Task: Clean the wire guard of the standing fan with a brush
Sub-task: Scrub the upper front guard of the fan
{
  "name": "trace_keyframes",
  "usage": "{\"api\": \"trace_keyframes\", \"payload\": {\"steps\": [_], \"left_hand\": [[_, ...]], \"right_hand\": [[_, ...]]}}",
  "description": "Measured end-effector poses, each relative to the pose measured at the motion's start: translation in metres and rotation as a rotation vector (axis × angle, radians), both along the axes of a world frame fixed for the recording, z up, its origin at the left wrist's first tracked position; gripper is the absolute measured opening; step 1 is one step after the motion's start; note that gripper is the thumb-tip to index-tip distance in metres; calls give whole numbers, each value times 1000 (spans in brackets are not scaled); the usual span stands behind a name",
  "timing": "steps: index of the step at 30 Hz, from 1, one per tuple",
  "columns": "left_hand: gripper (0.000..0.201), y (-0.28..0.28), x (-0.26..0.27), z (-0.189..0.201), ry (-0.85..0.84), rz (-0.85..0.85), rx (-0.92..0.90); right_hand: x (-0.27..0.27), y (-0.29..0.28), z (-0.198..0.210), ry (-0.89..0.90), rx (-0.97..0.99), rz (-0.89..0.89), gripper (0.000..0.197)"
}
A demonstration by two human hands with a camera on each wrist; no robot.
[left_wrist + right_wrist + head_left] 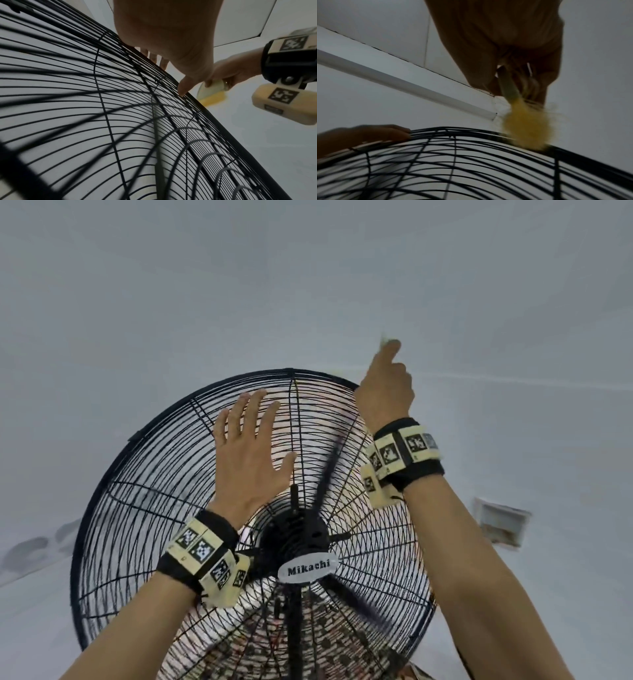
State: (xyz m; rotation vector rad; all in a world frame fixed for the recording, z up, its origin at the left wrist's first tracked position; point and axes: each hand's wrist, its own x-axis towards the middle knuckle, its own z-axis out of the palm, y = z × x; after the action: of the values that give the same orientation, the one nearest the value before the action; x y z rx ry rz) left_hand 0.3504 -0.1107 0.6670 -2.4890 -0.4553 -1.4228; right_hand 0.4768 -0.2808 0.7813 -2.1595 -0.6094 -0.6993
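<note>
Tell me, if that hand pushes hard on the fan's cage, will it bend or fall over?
The guard is thin wire, so it would probably flex a little, not snap. The left hand lies flat on it, likely steadying it. The stand is out of view, so whether the fan would tip cannot be told.

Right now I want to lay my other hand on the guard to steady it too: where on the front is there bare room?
The wire guard is bare along its left rim and lower left, below the left hand. The top right rim is crowded: the right hand works the brush there. The Mikachi badge fills the centre.
</note>
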Motion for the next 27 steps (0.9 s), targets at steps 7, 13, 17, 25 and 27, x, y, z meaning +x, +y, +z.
{"api": "trace_keyframes", "payload": {"steps": [7,13,17,25,27], "left_hand": [[84,2,2,-2,-5,-12,19],[84,2,-2,-1,10,-17,-5],[82,-1,-1,-3,-19,-33,8],[82,4,-5,-1,15,-15,-4],[82,3,-4,0,14,-12,-14]], "right_hand": [[-17,21,-4,-159,208,388,43],[6,-5,12,-26,27,2,62],[-2,21,34,-21,324,448,37],[24,22,34,-64,-155,-51,59],[18,25,35,-116,-52,63,54]]}}
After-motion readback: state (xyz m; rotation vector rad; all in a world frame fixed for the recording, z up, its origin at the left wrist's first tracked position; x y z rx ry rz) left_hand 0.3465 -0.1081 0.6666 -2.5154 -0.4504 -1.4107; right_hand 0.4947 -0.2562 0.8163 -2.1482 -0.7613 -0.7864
